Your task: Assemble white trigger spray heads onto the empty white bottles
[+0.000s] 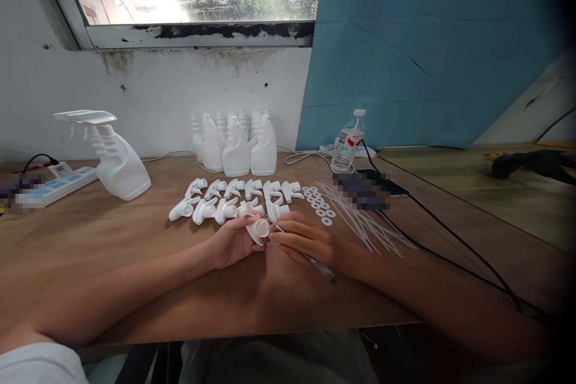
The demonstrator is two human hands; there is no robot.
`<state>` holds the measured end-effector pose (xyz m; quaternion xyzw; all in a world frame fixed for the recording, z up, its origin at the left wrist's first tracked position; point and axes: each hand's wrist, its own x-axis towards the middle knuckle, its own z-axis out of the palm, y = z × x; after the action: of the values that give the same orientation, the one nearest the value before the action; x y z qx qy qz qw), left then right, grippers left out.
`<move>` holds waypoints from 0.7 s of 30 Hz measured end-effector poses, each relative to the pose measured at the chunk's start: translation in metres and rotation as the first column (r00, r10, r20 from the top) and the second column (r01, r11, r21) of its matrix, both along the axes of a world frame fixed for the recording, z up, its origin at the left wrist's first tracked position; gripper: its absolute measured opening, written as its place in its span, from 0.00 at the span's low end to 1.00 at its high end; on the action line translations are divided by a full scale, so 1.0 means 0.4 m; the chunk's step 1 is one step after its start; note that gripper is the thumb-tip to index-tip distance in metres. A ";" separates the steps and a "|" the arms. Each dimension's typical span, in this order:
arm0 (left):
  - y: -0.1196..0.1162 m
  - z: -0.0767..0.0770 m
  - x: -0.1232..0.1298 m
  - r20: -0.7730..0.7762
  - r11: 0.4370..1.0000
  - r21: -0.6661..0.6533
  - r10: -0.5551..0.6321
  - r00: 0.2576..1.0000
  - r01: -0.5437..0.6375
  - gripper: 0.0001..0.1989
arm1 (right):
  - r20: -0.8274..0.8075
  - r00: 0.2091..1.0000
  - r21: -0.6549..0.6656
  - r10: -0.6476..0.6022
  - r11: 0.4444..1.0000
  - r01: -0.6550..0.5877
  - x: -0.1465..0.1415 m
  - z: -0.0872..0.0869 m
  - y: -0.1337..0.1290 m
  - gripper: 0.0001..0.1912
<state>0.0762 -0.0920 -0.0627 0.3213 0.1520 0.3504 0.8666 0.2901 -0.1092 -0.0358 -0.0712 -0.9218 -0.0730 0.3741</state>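
Observation:
My left hand is closed around a white spray trigger head, its round collar opening turned up toward me. In my right hand is a thin screwdriver with a clear handle that sticks out below the palm. Its metal shaft reaches up to the left, close beside the trigger head; whether the tip touches it I cannot tell. My right fingertips are right by the collar. Just beyond my hands, more white trigger heads lie in two rows, with several small white rings to their right.
Thin white tubes lie right of the rings. White bottles stand against the wall, and assembled spray bottles stand at the left near a power strip. A water bottle, a phone and black cables occupy the right.

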 end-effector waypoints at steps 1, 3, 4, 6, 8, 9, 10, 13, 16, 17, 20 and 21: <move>-0.001 0.000 0.001 -0.012 1.000 0.004 0.003 1.000 -0.003 0.06 | -0.024 0.999 -0.024 -0.026 0.999 0.025 0.000 -0.002 -0.001 0.13; -0.005 0.000 0.003 -0.044 1.000 0.020 0.008 0.999 -0.007 0.07 | -0.065 0.994 -0.057 -0.086 0.995 0.082 0.000 -0.006 0.001 0.13; -0.007 0.000 0.004 -0.065 0.999 0.033 0.010 0.998 -0.008 0.07 | -0.078 0.991 -0.059 -0.106 0.993 0.101 0.000 -0.008 0.002 0.14; -0.011 0.000 0.006 -0.107 0.998 0.066 0.016 0.994 -0.009 0.07 | -0.086 0.988 -0.044 -0.128 0.991 0.124 -0.002 -0.013 0.007 0.16; -0.013 0.001 0.007 -0.129 0.996 0.090 0.026 0.991 -0.014 0.08 | -0.070 0.989 -0.026 -0.132 0.991 0.131 -0.004 -0.017 0.010 0.16; -0.014 0.001 0.008 -0.130 0.995 0.093 0.033 0.991 -0.020 0.09 | -0.057 0.990 -0.019 -0.128 0.992 0.127 -0.006 -0.018 0.011 0.15; -0.015 0.002 0.009 -0.127 0.995 0.091 0.039 0.991 -0.027 0.09 | -0.044 0.991 -0.016 -0.123 0.992 0.122 -0.008 -0.018 0.010 0.14; -0.015 0.002 0.011 -0.114 0.996 0.075 0.048 0.992 -0.040 0.10 | -0.022 0.994 -0.038 -0.105 0.994 0.104 -0.013 -0.011 0.005 0.10; -0.015 0.002 0.011 -0.127 0.996 0.074 0.054 0.990 -0.045 0.11 | -0.030 0.996 -0.093 -0.081 0.993 0.078 -0.004 0.010 -0.005 0.07; -0.015 0.002 0.012 -0.133 0.996 0.077 0.060 0.989 -0.050 0.11 | -0.050 0.995 -0.104 -0.083 0.992 0.077 0.006 0.020 -0.009 0.06; -0.017 0.000 0.012 -0.142 0.993 0.096 0.075 0.987 -0.061 0.11 | -0.098 0.973 -0.118 -0.211 0.973 0.199 0.067 0.048 -0.020 0.06; -0.017 0.000 0.012 -0.143 0.993 0.105 0.075 0.987 -0.060 0.11 | -0.090 0.953 -0.123 -0.289 0.953 0.278 0.097 0.054 -0.021 0.05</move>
<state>0.0810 -0.0988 -0.0628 0.3841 0.2083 0.3623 0.8233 0.3288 -0.1178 -0.0141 -0.2269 -0.8832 -0.0718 0.4042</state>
